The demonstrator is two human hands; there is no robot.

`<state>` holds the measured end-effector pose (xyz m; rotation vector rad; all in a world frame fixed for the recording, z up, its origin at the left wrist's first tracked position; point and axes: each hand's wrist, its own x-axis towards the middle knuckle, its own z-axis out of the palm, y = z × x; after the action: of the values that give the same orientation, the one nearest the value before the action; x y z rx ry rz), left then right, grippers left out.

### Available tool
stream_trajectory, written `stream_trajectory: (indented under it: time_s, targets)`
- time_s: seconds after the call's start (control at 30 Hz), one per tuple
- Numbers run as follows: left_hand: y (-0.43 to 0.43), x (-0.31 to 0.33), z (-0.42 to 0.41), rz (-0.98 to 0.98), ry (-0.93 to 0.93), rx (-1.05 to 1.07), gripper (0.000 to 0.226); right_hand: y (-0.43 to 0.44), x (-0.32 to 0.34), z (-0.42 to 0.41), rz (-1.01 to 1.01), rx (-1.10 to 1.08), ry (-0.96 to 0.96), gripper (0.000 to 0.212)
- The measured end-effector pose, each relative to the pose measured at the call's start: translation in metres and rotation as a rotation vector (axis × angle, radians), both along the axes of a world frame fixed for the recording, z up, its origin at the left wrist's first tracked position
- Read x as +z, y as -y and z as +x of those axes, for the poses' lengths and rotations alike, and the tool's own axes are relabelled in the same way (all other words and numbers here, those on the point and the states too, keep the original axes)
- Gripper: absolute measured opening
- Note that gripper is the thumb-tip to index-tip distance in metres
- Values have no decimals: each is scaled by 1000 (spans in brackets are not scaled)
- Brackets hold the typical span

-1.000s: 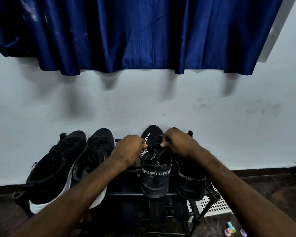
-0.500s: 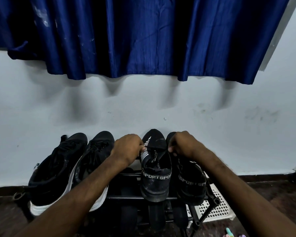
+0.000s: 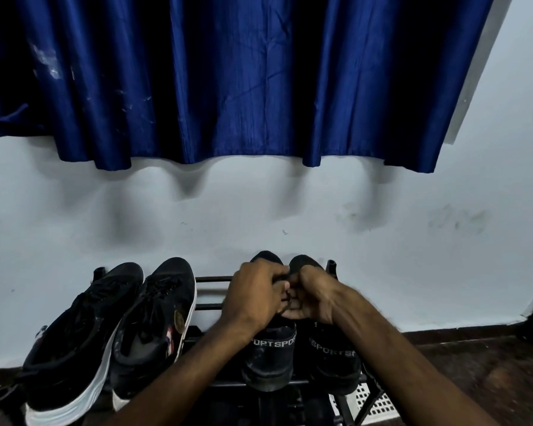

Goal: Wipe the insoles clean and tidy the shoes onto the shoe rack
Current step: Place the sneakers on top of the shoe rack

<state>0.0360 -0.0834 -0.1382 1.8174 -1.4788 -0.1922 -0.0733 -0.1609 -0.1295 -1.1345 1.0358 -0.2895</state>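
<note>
Dark floor [image 3: 474, 379] at wall foot: SPORT pair [image 3: 336, 361] is sitting heels-out on shoe rack [image 3: 210, 279] top tier, L hand [image 3: 256, 296] and R hand [image 3: 314, 298] meeting over lh shoe, fingers curling to pinch its lace [image 3: 286, 301], prob. tucking it in for tidiness; white-soled pair [image 3: 83, 348] leaning alongside, curtain [image 3: 228, 87] hanging beyond.

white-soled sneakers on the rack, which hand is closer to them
Left. The left hand, gripping the sport shoes, is just right of the white-soled sneakers; the right hand is farther right, beyond it.
</note>
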Motion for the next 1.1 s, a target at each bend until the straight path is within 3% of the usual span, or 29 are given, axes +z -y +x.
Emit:
stream_trajectory:
  time_s: [0.2, 0.3, 0.4, 0.5, 0.6, 0.7, 0.77, 0.87, 1.0, 1.1]
  targets:
    - [-13, 8, -1, 108, 484, -151, 33, 3, 3, -7, 133, -78, 147, 42]
    - [-21, 11, 0, 195, 601, -333, 33, 4, -6, -6, -60, -21, 7, 26]
    - [-26, 25, 10, 44, 420, -303, 25, 4, -9, -7, -316, -58, -101, 26]
    - [-22, 27, 22, -136, 216, -117, 14, 5, -7, -11, -366, -102, -90, 30]
    - [-9, 12, 26, 27, 379, -87, 17, 5, -8, -10, -486, -123, -173, 29]
    - [1, -4, 21, 272, 438, -118, 44, 8, -8, -8, -716, -106, -316, 32]
    - [6, -13, 16, 333, 519, -92, 50, 5, -6, -4, -792, -87, -339, 41]
    - [11, -16, 15, 298, 578, -42, 37, -5, -3, 5, -744, -105, -252, 42]
    - [15, -5, 33, 194, 393, 28, 12, -25, -8, 7, -608, 75, -157, 21]
    - [12, 2, 38, 150, 410, 58, 12, -25, -6, 2, -866, 199, -363, 14]
